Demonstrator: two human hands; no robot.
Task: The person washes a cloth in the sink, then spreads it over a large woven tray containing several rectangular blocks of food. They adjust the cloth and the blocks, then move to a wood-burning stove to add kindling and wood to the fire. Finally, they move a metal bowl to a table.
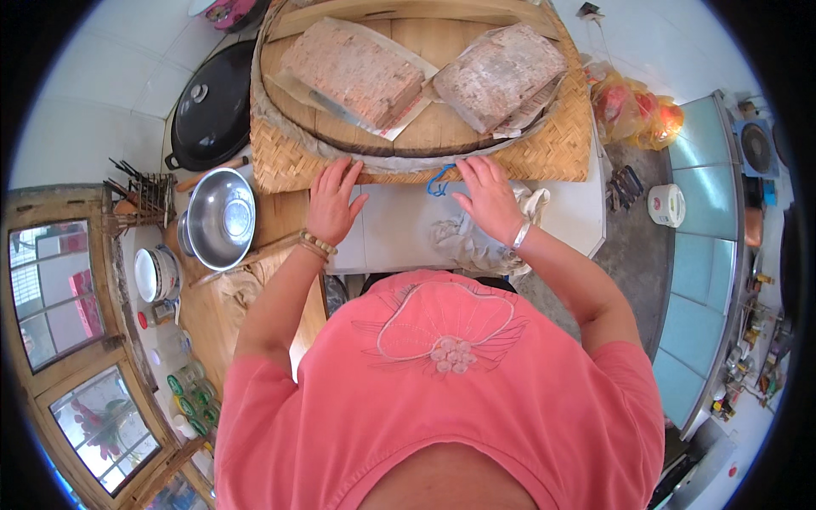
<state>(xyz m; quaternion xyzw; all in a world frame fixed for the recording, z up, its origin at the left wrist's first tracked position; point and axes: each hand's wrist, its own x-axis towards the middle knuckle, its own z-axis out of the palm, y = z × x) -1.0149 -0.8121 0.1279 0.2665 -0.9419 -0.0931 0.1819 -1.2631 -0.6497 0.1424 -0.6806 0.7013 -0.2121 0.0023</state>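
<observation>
My left hand [336, 196] and my right hand [491, 197] rest their fingertips at the front edge of a pale cloth [408, 164], thumbs spread away from the fingers. The cloth runs around a round wooden lid [357, 137] set in a woven bamboo mat or basket [287, 169]. A blue cord [436, 182] hangs beside my right fingers. On the lid lie two rough, brick-like blocks, a left block [354, 70] and a right block [500, 73], each over sheets of paper. A flat strip, perhaps a blade [338, 109], lies along the left block.
Crumpled cloth [472, 236] lies on the white table [395, 233] below my right hand. To the left are a steel bowl [223, 220], a black lidded pan [213, 105] and several glass jars [194, 395]. A white bucket [666, 205] stands by glass-fronted cabinets [701, 268] at right.
</observation>
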